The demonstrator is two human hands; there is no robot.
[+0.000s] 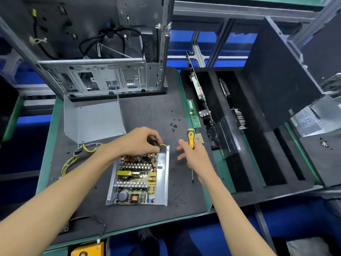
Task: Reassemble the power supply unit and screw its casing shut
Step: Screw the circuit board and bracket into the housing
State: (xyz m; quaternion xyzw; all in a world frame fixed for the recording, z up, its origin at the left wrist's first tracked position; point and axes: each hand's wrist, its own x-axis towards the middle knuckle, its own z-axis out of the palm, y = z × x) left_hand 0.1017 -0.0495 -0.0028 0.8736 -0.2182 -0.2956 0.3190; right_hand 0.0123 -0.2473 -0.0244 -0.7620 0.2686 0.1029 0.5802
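The open power supply unit (pixel 162 180) lies on the dark mat with its circuit board (pixel 136 180) exposed. My left hand (pixel 140 141) is at the unit's far edge, pinching a small black part with a yellow wire (pixel 163 145). My right hand (pixel 193 156) holds a yellow-and-black screwdriver (pixel 190 137) just right of the unit, handle up, tip down near the mat. The bent metal casing cover (pixel 96 121) lies behind the unit on the left. Several small black screws (pixel 174 124) are scattered beyond the unit. A yellow and purple wire bundle (pixel 73 159) trails off to the left.
An empty computer case (pixel 103 74) stands at the back of the mat. A green memory stick (pixel 192 113) lies at the mat's right edge. A black foam tray (pixel 239 145) with boards and parts sits to the right. Another power supply (pixel 310 121) is at far right.
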